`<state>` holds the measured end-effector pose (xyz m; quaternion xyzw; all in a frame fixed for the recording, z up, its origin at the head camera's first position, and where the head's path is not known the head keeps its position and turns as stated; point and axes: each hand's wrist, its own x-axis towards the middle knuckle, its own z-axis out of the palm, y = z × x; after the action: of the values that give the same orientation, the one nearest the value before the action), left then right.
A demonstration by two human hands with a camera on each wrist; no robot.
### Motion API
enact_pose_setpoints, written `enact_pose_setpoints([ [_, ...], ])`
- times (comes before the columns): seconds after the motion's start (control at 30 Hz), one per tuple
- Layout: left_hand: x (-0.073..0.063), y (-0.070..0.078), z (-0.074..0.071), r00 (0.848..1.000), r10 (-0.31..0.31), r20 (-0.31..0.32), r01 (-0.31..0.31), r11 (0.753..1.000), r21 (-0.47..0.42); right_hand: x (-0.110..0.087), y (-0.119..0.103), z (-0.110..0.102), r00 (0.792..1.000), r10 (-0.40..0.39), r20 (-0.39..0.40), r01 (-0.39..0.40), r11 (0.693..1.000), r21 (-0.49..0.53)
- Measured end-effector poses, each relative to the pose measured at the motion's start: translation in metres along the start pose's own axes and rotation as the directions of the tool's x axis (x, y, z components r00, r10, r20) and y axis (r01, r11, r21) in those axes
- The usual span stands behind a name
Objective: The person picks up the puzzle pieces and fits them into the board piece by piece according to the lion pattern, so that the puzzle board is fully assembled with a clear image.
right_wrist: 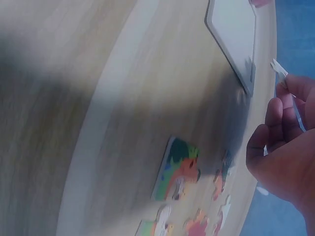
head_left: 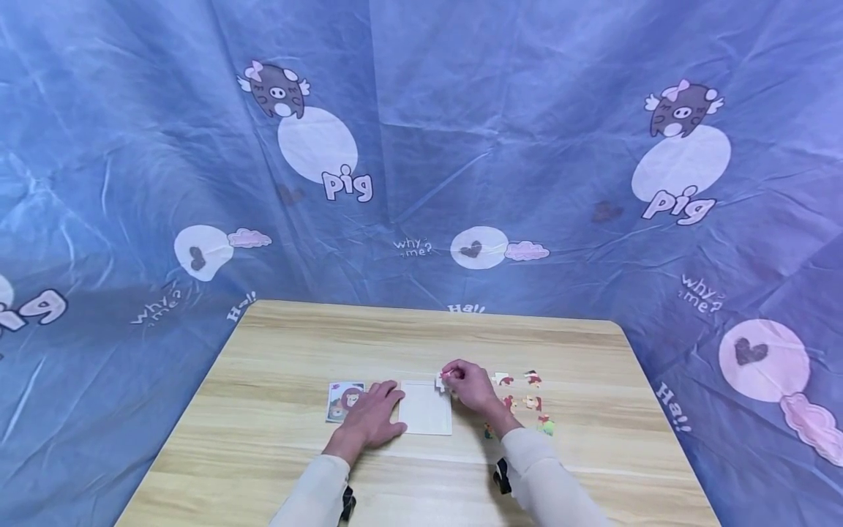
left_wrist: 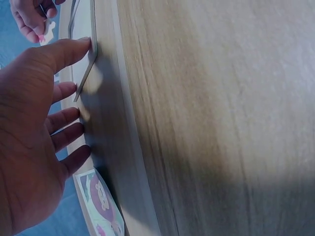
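Observation:
My right hand [head_left: 470, 386] pinches a jigsaw puzzle piece [head_left: 440, 383] above the right upper corner of a white puzzle tray [head_left: 424, 410]. In the right wrist view that piece [right_wrist: 279, 69] is seen edge-on between thumb and fingertips. My left hand [head_left: 372, 419] rests at the tray's left edge with its fingers spread. The left wrist view shows the left thumb [left_wrist: 74, 51] touching the tray's rim. Beneath and beside the left hand lies a picture card [head_left: 337, 402] with cartoon lions, partly covered by the hand.
Several loose puzzle pieces [head_left: 532, 402] lie spread to the right of the tray, some hidden by the right forearm. One green and orange piece [right_wrist: 179, 169] is close below the right hand. A blue patterned cloth [head_left: 421, 146] hangs behind the wooden table [head_left: 296, 329].

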<state>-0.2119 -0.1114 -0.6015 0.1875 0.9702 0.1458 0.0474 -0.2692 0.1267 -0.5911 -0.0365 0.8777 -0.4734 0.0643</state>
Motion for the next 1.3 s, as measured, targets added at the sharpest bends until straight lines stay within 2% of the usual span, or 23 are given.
enact_pose_setpoints([
  [0.27, -0.001, -0.001, 0.002, 1.0, 0.0, -0.022, 0.0, 1.0, -0.008, 0.001, -0.005, 0.011, 1.0, -0.028, 0.005, 0.028, 1.0, -0.005],
  [0.5, 0.001, -0.002, 0.005, 1.0, -0.012, -0.028, 0.012, 1.0, -0.013, 0.001, -0.01, 0.022, 1.0, -0.022, 0.015, 0.022, 1.0, -0.018],
  [0.77, 0.0, -0.003, 0.006, 0.999, -0.003, -0.049, 0.003, 1.0, -0.011, -0.001, -0.015, 0.034, 0.998, -0.039, 0.046, 0.042, 0.997, -0.062],
  [1.13, -0.002, -0.004, 0.006, 0.998, -0.012, -0.064, 0.009, 0.999, -0.038, 0.001, -0.021, 0.048, 0.996, -0.087, 0.009, 0.088, 0.989, -0.123],
  [1.3, -0.003, -0.004, 0.005, 0.998, -0.013, -0.06, 0.011, 0.999, -0.045, -0.001, -0.024, 0.052, 0.997, -0.081, -0.006, 0.079, 0.984, -0.162],
])
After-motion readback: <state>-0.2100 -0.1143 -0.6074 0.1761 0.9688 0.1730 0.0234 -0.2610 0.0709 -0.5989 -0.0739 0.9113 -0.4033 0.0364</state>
